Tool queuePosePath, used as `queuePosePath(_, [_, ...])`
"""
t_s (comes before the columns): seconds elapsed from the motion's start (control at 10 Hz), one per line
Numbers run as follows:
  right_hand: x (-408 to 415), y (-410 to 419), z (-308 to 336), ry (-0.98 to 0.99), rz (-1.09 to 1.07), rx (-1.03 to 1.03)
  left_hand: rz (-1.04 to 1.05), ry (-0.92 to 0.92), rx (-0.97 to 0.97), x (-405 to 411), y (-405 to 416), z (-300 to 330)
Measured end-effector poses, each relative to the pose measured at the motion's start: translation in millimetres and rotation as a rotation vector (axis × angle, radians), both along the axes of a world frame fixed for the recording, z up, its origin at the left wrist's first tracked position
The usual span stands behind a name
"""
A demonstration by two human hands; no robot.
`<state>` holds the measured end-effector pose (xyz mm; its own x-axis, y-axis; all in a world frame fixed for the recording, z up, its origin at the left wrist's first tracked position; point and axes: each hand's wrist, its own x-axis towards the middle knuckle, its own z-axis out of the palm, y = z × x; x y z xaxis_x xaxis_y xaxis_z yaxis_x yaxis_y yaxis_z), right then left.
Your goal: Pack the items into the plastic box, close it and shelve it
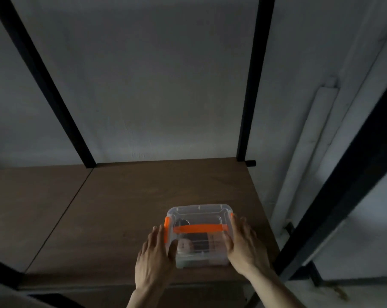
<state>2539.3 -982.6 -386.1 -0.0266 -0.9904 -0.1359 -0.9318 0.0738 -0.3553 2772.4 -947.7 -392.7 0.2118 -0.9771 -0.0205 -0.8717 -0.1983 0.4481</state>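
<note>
A clear plastic box (199, 213) with an orange handle and orange side latches sits on the brown shelf board (126, 201), near its front right corner. Its lid is on, and dark and pinkish items show dimly through it. My left hand (153, 257) lies flat against the box's left side, thumb on the lid's near corner. My right hand (245, 247) presses flat against the right side, fingers stretched along the wall. Both hands clasp the box between them.
Black metal uprights (252, 85) of the rack rise behind the board, and a thick black post (334, 196) stands to the right. A grey wall with a pale conduit (308, 156) is behind. A seam (61, 214) divides the board from its left neighbour.
</note>
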Motion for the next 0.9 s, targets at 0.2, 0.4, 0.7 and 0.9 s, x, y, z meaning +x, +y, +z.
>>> queuePosePath(0.2, [20.7, 54.9, 30.7, 0.09, -0.024, 0.001, -0.178, -0.126, 0.003, 31.4, 40.4, 11.2])
queuePosePath(0.4, [49.8, 117.4, 33.2, 0.132, -0.02, 0.043, -0.255, -0.149, 0.04, 65.0, 86.4, 4.2])
queuePosePath(0.7, [64.7, 165.5, 39.3, 0.073, -0.024, 0.144, -0.323, -0.148, 0.081, 95.0, 133.8, 16.2])
queuePosePath(0.9, [52.2, 171.6, 54.5, 0.021, 0.067, 0.232, -0.324, 0.069, 0.182, 105.2, 138.4, 30.8])
